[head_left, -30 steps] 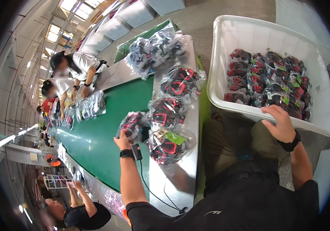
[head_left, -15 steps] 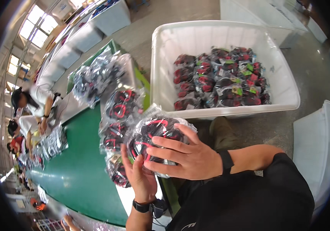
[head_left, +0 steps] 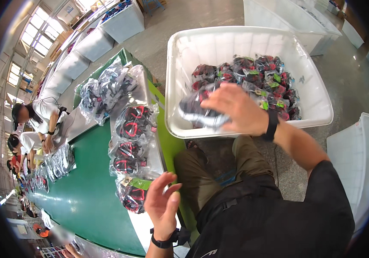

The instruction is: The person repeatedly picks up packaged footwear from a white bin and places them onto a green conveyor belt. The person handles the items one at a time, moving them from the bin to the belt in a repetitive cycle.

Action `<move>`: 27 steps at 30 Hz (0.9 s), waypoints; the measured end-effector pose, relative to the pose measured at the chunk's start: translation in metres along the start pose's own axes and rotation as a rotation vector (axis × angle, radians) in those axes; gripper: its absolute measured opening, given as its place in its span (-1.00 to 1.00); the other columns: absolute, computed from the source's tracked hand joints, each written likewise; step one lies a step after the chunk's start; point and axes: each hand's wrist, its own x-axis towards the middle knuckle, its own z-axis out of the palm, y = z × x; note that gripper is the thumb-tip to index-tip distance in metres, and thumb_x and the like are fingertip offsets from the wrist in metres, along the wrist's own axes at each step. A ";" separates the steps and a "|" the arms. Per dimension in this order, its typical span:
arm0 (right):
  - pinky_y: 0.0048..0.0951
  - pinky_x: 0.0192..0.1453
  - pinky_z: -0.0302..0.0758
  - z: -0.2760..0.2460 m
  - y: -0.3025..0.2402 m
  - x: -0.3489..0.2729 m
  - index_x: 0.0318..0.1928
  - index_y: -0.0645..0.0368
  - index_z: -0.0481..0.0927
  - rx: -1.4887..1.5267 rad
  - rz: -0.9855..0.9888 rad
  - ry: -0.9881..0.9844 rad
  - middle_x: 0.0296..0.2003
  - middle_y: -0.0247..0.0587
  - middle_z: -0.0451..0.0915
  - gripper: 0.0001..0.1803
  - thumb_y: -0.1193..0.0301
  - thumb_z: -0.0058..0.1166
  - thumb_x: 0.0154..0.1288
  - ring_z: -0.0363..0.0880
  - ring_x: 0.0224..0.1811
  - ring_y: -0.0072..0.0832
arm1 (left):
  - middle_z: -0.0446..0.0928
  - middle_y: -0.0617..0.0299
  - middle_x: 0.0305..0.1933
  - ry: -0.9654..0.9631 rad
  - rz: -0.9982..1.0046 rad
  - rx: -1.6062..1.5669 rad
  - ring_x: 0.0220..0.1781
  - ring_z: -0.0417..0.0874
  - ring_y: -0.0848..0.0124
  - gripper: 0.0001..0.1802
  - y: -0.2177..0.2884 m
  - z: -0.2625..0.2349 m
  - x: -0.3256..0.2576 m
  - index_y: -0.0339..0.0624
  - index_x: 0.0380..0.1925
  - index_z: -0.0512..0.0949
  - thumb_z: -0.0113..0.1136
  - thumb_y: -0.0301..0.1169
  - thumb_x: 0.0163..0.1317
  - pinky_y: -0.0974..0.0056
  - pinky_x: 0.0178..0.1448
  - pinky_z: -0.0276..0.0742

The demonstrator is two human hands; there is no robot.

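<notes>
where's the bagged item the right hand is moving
In the head view, the clear bagged item is under the right hand, just over the near left rim of the white bin, beside the bagged items already piled inside.

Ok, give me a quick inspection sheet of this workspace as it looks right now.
Surface: green conveyor belt with a steel edge.
Job's things: blurred bagged item under the right hand, over the white bin of bagged items.
Clutter: bagged red-and-black items stacked along the belt edge.
Hands: left hand open, empty; right hand's grip unclear.
Cables: nothing seen.
Surroundings: seated workers along the belt, more white bins.
</notes>
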 end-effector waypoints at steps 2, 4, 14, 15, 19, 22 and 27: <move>-0.01 0.55 0.29 0.014 0.044 -0.007 0.28 0.00 0.58 0.051 0.042 -0.027 0.18 -0.15 0.58 -0.21 0.47 0.45 -0.11 0.49 0.33 -0.10 | 0.58 0.00 0.26 0.167 0.133 0.146 0.31 0.61 0.23 -0.54 0.001 -0.024 -0.010 -0.40 0.32 0.47 0.16 -0.54 0.46 0.08 0.30 0.62; -0.05 0.46 0.41 0.033 0.079 -0.022 0.23 0.08 0.57 0.033 0.049 -0.042 0.16 -0.07 0.61 -0.19 0.56 0.45 -0.19 0.53 0.30 -0.03 | 0.57 0.06 0.24 0.378 0.190 0.268 0.25 0.59 0.33 -0.55 -0.001 -0.049 -0.027 -0.39 0.31 0.48 0.22 -0.50 0.47 0.17 0.33 0.54; -0.18 0.09 0.59 0.079 0.087 -0.051 -0.15 0.25 0.70 0.286 0.469 -0.344 -0.21 -0.06 0.69 -0.73 0.41 0.34 0.15 0.69 -0.08 -0.10 | 0.44 -0.06 0.42 0.887 -0.362 0.605 0.46 0.44 0.19 -0.28 -0.087 -0.185 -0.074 -0.38 0.47 0.35 0.33 -0.22 0.47 0.09 0.51 0.33; -0.19 0.09 0.59 0.080 0.070 -0.037 -0.13 0.27 0.70 0.344 0.394 -0.229 -0.22 -0.05 0.69 -0.72 0.40 0.33 0.18 0.69 -0.08 -0.11 | 0.44 -0.12 0.43 0.833 -0.422 0.602 0.45 0.45 0.19 -0.24 -0.095 -0.187 -0.070 -0.40 0.51 0.30 0.34 -0.21 0.47 0.13 0.50 0.35; -0.30 0.06 0.67 0.119 -0.026 0.017 -0.01 0.33 0.71 0.763 0.311 -0.208 -0.14 -0.02 0.75 -0.64 0.32 0.34 0.32 0.77 -0.11 -0.32 | 0.45 -0.07 0.41 0.665 -0.193 0.305 0.34 0.53 0.24 -0.27 -0.110 -0.174 -0.048 -0.34 0.53 0.25 0.29 -0.42 0.44 0.23 0.42 0.42; -0.25 0.09 0.67 0.164 -0.105 0.044 0.10 0.31 0.67 1.090 0.361 -0.413 -0.10 0.06 0.76 -0.50 0.15 0.34 0.37 0.79 -0.05 -0.22 | 0.35 -0.04 0.39 0.696 -0.300 0.118 0.16 0.62 0.37 -0.20 -0.096 -0.158 -0.048 -0.14 0.56 0.20 0.19 -0.63 0.32 0.32 0.15 0.63; -0.24 0.06 0.62 0.194 -0.170 0.040 0.10 0.33 0.64 1.072 0.255 -0.550 -0.17 0.06 0.76 -0.42 0.09 0.37 0.30 0.76 -0.12 -0.12 | 0.37 -0.05 0.37 0.636 -0.305 -0.178 0.15 0.63 0.33 -0.14 -0.081 -0.121 -0.064 -0.12 0.61 0.08 0.12 -0.65 0.31 0.23 0.23 0.64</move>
